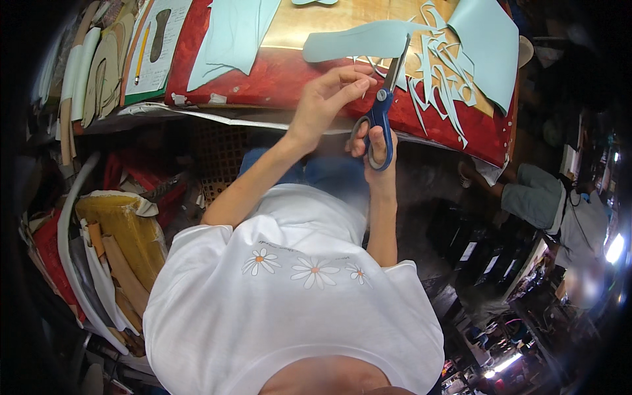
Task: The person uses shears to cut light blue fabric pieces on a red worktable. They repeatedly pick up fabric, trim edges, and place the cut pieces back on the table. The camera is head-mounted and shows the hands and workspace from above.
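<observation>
My right hand holds a pair of scissors by its blue handles, thumb and fingers through the loops. The dark blades point away from me, nearly closed, and their tips lie over the right end of a light-blue sole-shaped piece. To the left of the scissors, my left hand hovers at the table edge with thumb and fingertips drawn together. A thin pale sliver shows by these fingertips; whether they grip it is hard to make out. Several curled light-blue offcuts lie right of the blades.
Light-blue sheets lie on the red-covered table, one sheet left and another right. A tan board is under the pieces. A pencil rests on paper at left. Rolled materials stand below; another person is at right.
</observation>
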The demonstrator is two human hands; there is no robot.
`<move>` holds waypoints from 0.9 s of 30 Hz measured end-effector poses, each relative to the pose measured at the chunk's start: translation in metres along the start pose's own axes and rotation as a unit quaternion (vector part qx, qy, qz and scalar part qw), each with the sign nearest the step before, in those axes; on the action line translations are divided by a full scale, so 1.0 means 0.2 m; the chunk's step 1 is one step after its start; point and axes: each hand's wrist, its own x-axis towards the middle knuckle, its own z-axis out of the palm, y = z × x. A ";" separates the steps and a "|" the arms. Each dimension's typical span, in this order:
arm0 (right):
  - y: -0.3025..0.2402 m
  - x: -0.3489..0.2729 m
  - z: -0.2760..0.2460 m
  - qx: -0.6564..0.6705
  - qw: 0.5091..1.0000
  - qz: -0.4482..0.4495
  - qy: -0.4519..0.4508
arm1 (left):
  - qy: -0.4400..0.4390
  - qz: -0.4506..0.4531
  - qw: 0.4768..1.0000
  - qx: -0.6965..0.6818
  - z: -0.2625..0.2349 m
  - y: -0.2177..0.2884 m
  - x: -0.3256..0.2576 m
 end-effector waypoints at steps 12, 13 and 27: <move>0.05 -0.09 0.09 -0.091 0.994 -0.057 0.017 | 0.119 0.090 0.987 -0.065 0.10 -0.05 0.10; 0.04 -0.07 0.09 -0.109 0.991 -0.069 0.019 | 0.125 0.072 0.989 -0.035 0.10 -0.04 0.08; -0.02 -0.01 0.00 -0.125 0.990 -0.065 -0.006 | 0.090 0.042 0.994 0.048 0.00 -0.03 0.04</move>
